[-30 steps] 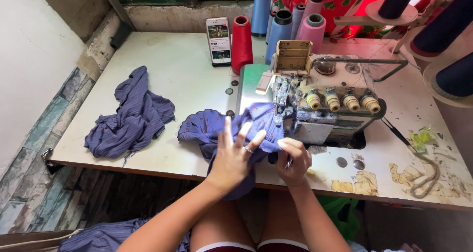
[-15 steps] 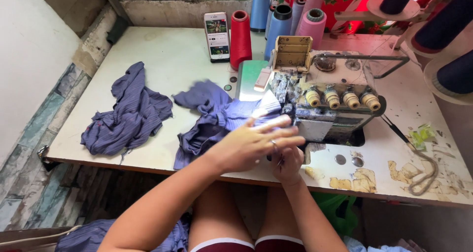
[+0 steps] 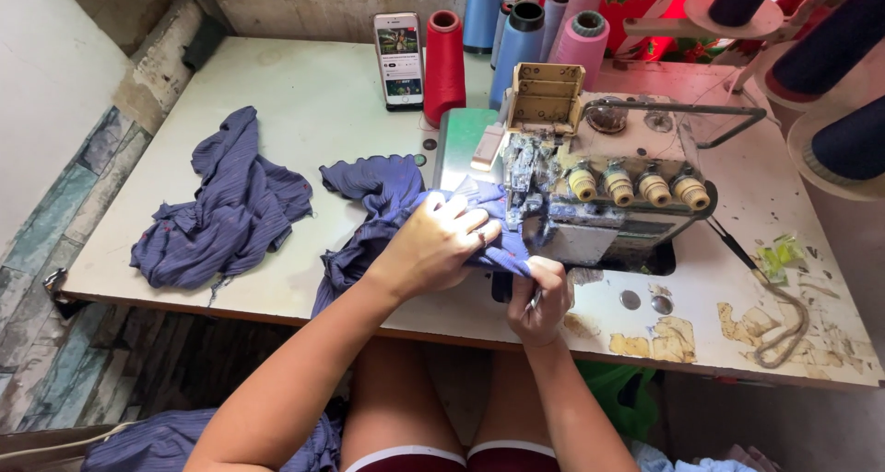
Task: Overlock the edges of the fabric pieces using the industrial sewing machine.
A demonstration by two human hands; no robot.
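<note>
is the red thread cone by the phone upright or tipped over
Upright: the red thread cone stands on its wide base, open top up, right of the phone.
</note>
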